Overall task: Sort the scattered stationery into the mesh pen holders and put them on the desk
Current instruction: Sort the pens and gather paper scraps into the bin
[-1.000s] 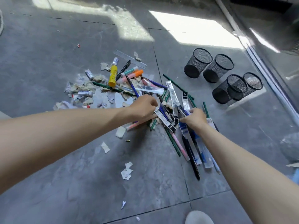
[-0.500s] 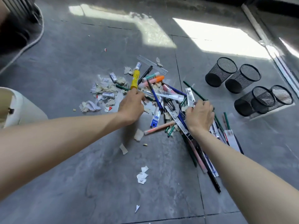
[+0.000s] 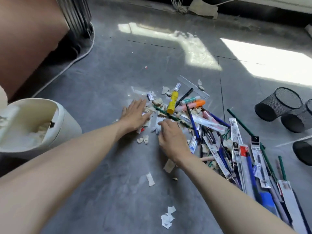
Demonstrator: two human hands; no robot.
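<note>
Head view: I see the grey floor (image 3: 101, 183) with a white bin (image 3: 67, 127) at the left. The stationery pile (image 3: 236, 149) lies scattered right of centre, and the mesh pen holders (image 3: 276, 105) lie tipped beyond it. My left hand (image 3: 135, 114) presses straight, slightly spread fingers onto paper scraps (image 3: 143, 139). My right hand (image 3: 170, 135) curls its fingers down beside it; I cannot tell whether they pinch anything.
</note>
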